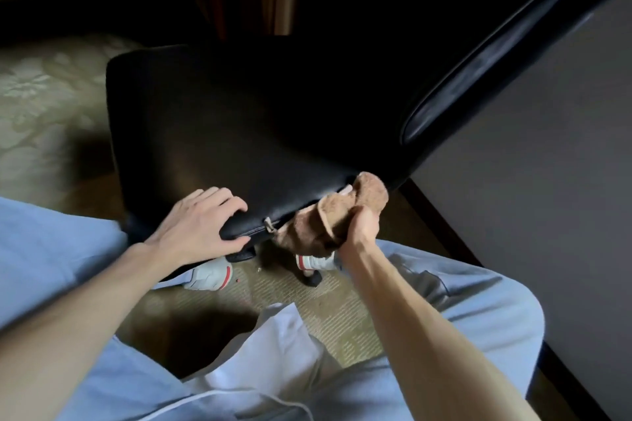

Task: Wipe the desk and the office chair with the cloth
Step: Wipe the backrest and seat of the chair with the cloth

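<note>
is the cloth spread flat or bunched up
Bunched: the cloth is crumpled in the right hand, pressed against the chair seat's near edge.

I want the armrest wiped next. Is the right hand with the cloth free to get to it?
Probably yes: the right hand grips the cloth at the edge of the seat, and nothing stands between it and the armrest above.

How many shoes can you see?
2. The left shoe sits on the carpet below the left hand gripping the chair; the right shoe peeks out under the cloth held by the right hand. Both are partly hidden.
</note>
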### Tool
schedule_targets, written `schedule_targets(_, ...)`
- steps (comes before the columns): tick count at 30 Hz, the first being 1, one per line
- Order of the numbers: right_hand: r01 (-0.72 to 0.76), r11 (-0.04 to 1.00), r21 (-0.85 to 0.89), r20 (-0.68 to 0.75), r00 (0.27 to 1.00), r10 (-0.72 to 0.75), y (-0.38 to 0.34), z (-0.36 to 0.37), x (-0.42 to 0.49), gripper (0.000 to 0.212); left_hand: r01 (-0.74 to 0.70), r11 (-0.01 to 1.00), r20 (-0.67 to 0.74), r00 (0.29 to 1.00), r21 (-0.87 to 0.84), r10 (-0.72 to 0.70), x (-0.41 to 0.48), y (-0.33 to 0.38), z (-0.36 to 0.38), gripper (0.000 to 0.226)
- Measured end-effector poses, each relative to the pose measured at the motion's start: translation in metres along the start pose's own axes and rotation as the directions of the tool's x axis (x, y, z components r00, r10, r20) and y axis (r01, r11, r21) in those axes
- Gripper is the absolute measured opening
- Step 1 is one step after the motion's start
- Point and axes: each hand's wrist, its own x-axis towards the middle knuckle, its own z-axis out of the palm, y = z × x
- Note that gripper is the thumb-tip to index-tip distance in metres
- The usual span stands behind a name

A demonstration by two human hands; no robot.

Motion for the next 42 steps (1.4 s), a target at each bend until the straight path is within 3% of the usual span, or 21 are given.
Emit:
schedule_targets(3, 0.069, 0.988, -0.137, 0.018, 0.998, -0.067, 0.015, 0.011, -0.016, 0.039, 0.010, 0.997, 0.031, 0.999, 0.081, -0.012, -0.001, -0.015, -0.001, 0.051)
schedule_targets(7, -0.049, 0.961, -0.272, -0.036, 0.999, 0.041, 0.025, -0.010, -0.037, 0.029, 0.042, 0.993, 0.054, 0.997, 0.112, -0.048, -0.002, -0.028, -0.003, 0.055)
schedule_targets(12, 0.301, 0.937, -0.180, -0.095, 0.942, -0.321, -0.030, -0.018, -0.060, 0.024, 0.150, 0.984, 0.214, 0.962, 0.096, -0.168, -0.004, -0.044, -0.020, 0.051)
schedule_targets(14, 0.394, 0.907, -0.152, -0.078, 0.910, -0.408, -0.051, -0.016, -0.078, 0.022, 0.258, 0.966, 0.239, 0.939, -0.009, -0.249, 0.001, -0.045, -0.030, 0.041)
schedule_targets(16, 0.483, 0.861, -0.159, -0.047, 0.868, -0.495, -0.060, -0.015, -0.102, 0.035, 0.341, 0.930, 0.221, 0.926, -0.140, -0.306, 0.009, -0.042, -0.040, 0.030)
schedule_targets(18, 0.681, 0.715, -0.157, -0.006, 0.724, -0.690, -0.066, -0.018, -0.131, 0.050, 0.328, 0.920, 0.175, 0.939, -0.215, -0.295, 0.024, -0.033, -0.049, 0.024)
schedule_targets(21, 0.951, 0.294, -0.096, 0.053, 0.300, -0.952, -0.093, -0.020, -0.174, 0.074, 0.232, 0.939, 0.088, 0.972, -0.253, -0.216, 0.055, -0.011, -0.067, 0.022)
schedule_targets(24, 0.981, -0.116, -0.153, 0.024, -0.114, -0.993, -0.141, -0.018, -0.204, 0.091, 0.144, 0.937, -0.007, 0.988, -0.319, -0.154, 0.085, 0.014, -0.089, 0.022)
schedule_targets(25, 0.959, -0.186, -0.214, 0.015, -0.187, -0.982, -0.157, -0.016, -0.210, 0.092, 0.110, 0.931, -0.040, 0.990, -0.349, -0.133, 0.094, 0.022, -0.096, 0.023)
schedule_targets(26, 0.936, -0.197, -0.292, 0.019, -0.201, -0.979, -0.171, -0.014, -0.214, 0.093, 0.076, 0.922, -0.070, 0.991, -0.379, -0.110, 0.103, 0.031, -0.103, 0.026)
schedule_targets(29, 0.834, -0.068, -0.547, 0.056, -0.045, -0.997, -0.194, -0.008, -0.210, 0.088, 0.021, 0.903, -0.129, 0.988, -0.430, -0.085, 0.119, 0.051, -0.116, 0.040)
schedule_targets(31, 0.782, -0.026, -0.623, 0.071, 0.023, -0.997, -0.188, 0.001, -0.196, 0.084, 0.050, 0.914, -0.115, 0.988, -0.404, -0.105, 0.123, 0.060, -0.113, 0.046)
schedule_targets(34, 0.791, 0.056, -0.609, 0.040, 0.102, -0.994, -0.153, 0.015, -0.168, 0.085, 0.230, 0.943, 0.100, 0.972, -0.241, -0.212, 0.118, 0.063, -0.085, 0.058)
schedule_targets(37, 0.787, 0.133, -0.602, 0.129, 0.260, -0.957, -0.100, 0.017, -0.132, 0.086, 0.411, 0.911, 0.379, 0.846, -0.014, -0.376, 0.090, 0.055, -0.047, 0.072)
schedule_targets(40, 0.753, 0.211, -0.624, 0.265, 0.458, -0.849, -0.054, 0.001, -0.098, 0.084, 0.374, 0.924, 0.419, 0.829, 0.076, -0.370, 0.064, 0.046, -0.020, 0.073)
schedule_targets(42, 0.727, 0.226, -0.648, 0.307, 0.521, -0.797, -0.039, -0.015, -0.085, 0.081, 0.368, 0.927, 0.398, 0.842, 0.068, -0.364, 0.059, 0.044, -0.015, 0.074)
